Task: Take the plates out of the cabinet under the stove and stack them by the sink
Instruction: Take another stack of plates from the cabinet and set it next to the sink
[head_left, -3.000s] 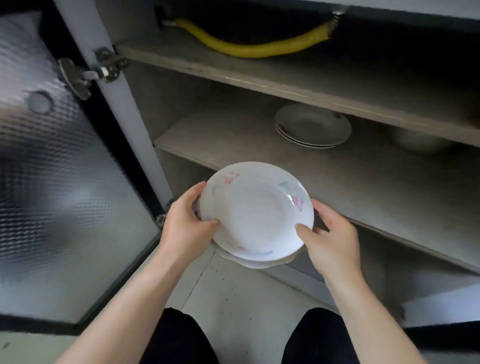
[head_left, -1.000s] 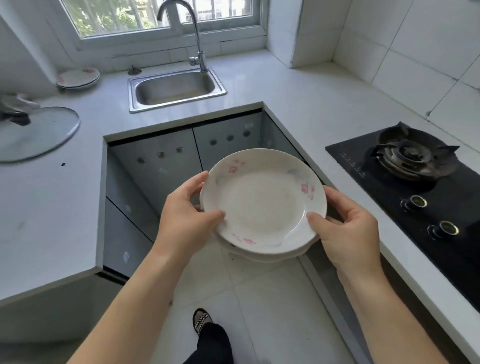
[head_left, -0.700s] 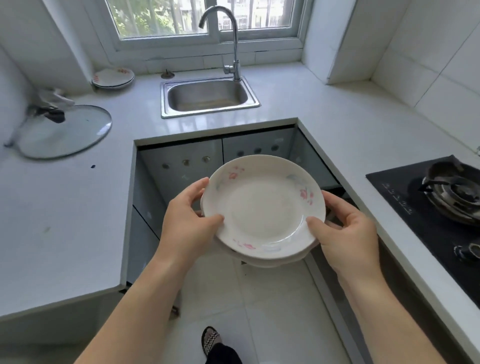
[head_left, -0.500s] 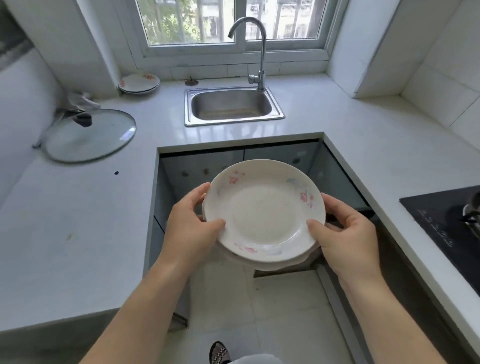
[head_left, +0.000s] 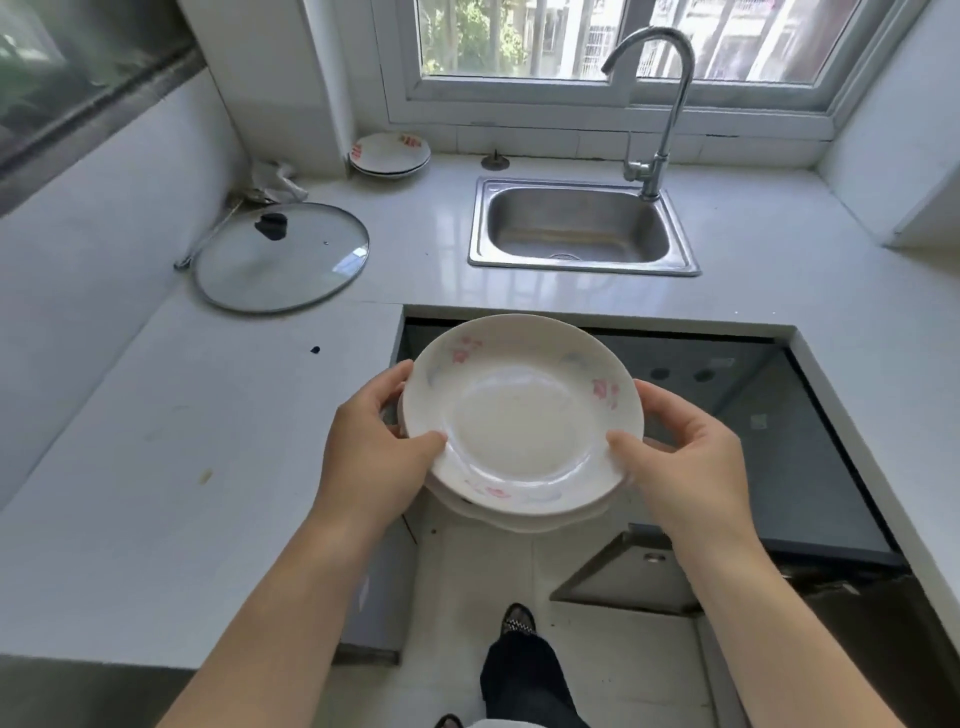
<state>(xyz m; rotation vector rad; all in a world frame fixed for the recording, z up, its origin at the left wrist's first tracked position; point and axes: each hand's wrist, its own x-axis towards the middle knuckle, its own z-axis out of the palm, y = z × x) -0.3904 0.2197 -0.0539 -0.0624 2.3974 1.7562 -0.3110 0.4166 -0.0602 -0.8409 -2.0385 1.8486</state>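
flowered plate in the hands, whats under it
The rim of at least one more white plate shows below the flowered plate, held by the left hand and right hand. How many are stacked there is covered.

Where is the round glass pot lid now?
In the head view, the round glass pot lid lies on the white counter, left of the steel sink, in front of the stacked plates.

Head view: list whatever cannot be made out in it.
All in the head view.
- Held plates: count unknown; the top plate hides those beneath, only rims show.
- Left hand and right hand: most fingers hidden under the plates.
- Stack beside the sink: too small to count.
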